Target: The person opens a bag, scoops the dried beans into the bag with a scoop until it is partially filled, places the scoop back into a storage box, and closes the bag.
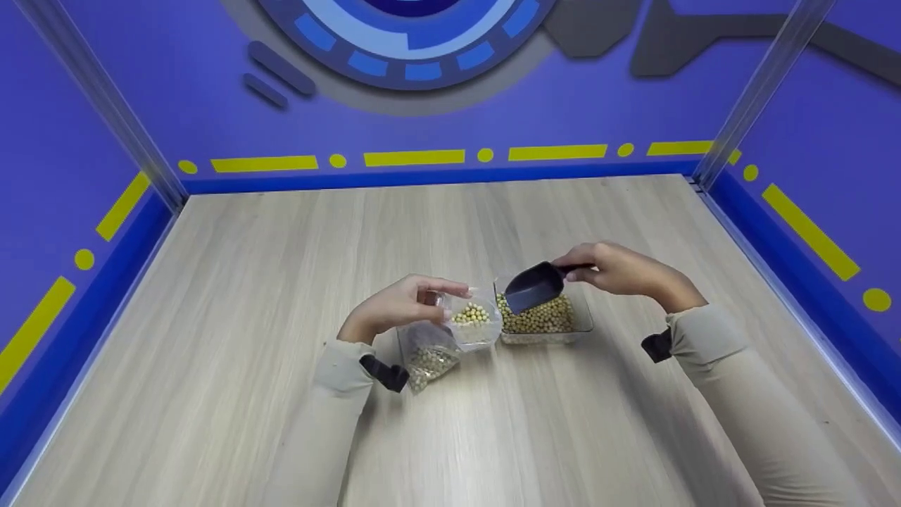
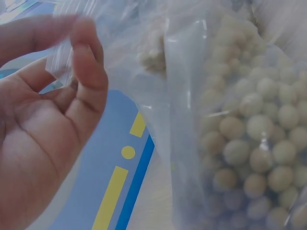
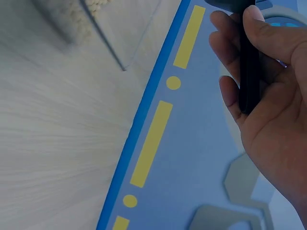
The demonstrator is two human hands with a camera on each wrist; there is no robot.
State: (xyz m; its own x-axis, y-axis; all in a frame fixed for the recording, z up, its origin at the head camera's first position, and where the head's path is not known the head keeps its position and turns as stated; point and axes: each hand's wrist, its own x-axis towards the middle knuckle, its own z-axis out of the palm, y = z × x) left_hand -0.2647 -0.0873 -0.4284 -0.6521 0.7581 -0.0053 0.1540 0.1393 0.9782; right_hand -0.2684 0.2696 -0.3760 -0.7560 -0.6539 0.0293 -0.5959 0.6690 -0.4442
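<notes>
My left hand grips the zip edge of a clear plastic zip bag. Pale yellow, round beans that look like soybeans fill its lower part, and more show through its spread mouth. In the left wrist view, curled fingers hold the zip strip. My right hand holds a black scoop by its handle, fingers and thumb wrapped round it in the right wrist view. The scoop's dark bowl tilts down-left over a clear rectangular container of the same beans; no beans show in it.
The bag and container stand side by side, edges close together, on a light wood-grain table. Blue-purple panels with yellow markings enclose the back and both sides. Black wrist devices sit on both sleeves.
</notes>
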